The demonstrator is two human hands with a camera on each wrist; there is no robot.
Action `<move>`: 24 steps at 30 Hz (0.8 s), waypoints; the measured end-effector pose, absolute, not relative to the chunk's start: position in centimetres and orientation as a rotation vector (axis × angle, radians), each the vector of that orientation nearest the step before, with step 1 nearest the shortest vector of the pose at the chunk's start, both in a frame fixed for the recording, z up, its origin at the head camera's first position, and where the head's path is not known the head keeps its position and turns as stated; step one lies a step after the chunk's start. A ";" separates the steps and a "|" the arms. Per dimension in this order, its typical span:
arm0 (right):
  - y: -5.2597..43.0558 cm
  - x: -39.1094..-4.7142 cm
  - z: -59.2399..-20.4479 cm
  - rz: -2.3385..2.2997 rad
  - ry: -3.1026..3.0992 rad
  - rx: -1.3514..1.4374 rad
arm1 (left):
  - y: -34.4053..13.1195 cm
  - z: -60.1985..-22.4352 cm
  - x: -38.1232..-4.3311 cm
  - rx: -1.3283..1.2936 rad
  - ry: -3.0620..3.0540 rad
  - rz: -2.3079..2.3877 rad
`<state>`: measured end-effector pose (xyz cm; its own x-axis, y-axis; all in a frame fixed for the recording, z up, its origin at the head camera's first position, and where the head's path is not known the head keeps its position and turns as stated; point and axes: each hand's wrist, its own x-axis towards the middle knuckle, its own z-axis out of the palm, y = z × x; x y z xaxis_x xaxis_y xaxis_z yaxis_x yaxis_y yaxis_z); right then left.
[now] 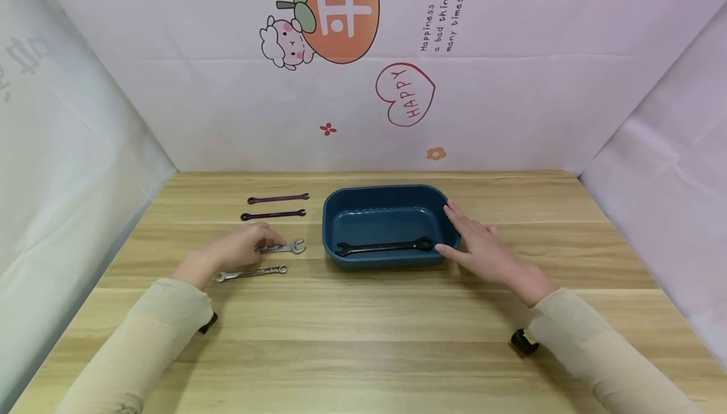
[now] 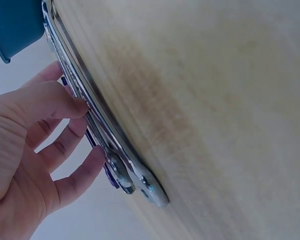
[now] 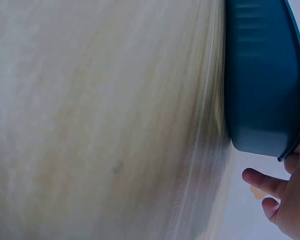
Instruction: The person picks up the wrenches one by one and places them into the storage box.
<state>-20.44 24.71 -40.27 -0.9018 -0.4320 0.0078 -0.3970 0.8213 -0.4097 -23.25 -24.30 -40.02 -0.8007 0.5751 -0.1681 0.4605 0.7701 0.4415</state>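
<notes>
My left hand (image 1: 245, 247) pinches a silver combination wrench (image 1: 296, 247) lying on the table, its open jaw end pointing right past the fingers. In the left wrist view the thumb and fingertips close around that wrench's shank. Nearer me lies a second silver wrench (image 1: 252, 273), ring end to the right. A blue bin (image 1: 392, 262) stands in the middle of the table, with a black combination wrench (image 1: 386, 247) along its near side. On the bin's right end rests my right hand (image 1: 485, 253), fingers straight at the rim and thumb at the near corner.
Two thin dark purple wrenches, one farther back (image 1: 278, 199) and one closer (image 1: 273, 214), lie behind my left hand. A printed white cloth (image 1: 500, 105) hangs behind the table (image 1: 352, 338), with more cloth at both sides.
</notes>
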 end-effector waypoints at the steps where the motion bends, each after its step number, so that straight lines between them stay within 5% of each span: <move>1: 24.7 -20.4 -40.3 -0.625 2.915 -0.663 | -24.3 -40.1 -23.3 0.812 2.669 0.552; 24: 24.6 -20.4 -40.2 -0.633 2.907 -0.667 | -23.6 -39.6 -23.2 0.733 2.652 0.556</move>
